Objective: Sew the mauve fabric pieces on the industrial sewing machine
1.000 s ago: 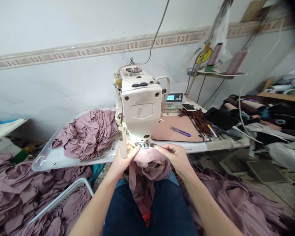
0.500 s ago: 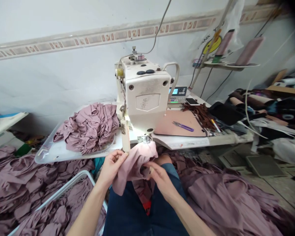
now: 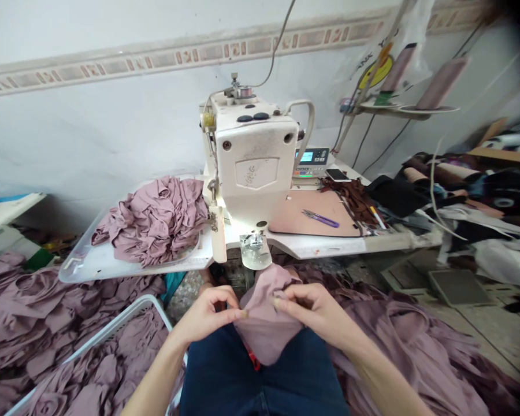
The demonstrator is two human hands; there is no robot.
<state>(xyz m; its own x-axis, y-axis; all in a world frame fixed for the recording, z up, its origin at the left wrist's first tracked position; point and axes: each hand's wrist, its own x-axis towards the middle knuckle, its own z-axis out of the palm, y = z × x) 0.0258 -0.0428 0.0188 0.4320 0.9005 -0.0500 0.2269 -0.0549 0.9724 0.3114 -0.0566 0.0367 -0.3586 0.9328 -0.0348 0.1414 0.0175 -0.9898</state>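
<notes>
A mauve fabric piece [image 3: 268,329] hangs over my lap, just in front of the sewing machine [image 3: 255,162]. My left hand [image 3: 214,312] pinches its left edge between thumb and fingertips. On the other side, my right hand [image 3: 309,309] grips a gathered fold near the top right. Behind the cloth, the machine's small bed plate [image 3: 256,254] is bare under the presser foot [image 3: 255,238], and the cloth lies apart from it. A bit of red [image 3: 253,359] shows beside the cloth's lower left edge.
Crumpled mauve cloth [image 3: 160,219] is heaped on a clear tray [image 3: 75,260] at left. Below it stands a white basket [image 3: 112,332] with more cloth. Purple thread snips [image 3: 320,218] lie on a tan mat [image 3: 286,214] at right, near a phone [image 3: 338,175]. More fabric [image 3: 398,341] spreads at lower right.
The fabric has come off the machine's bed plate and moved down toward my lap. Both hands shifted to the right with it, and the plate is now uncovered.
</notes>
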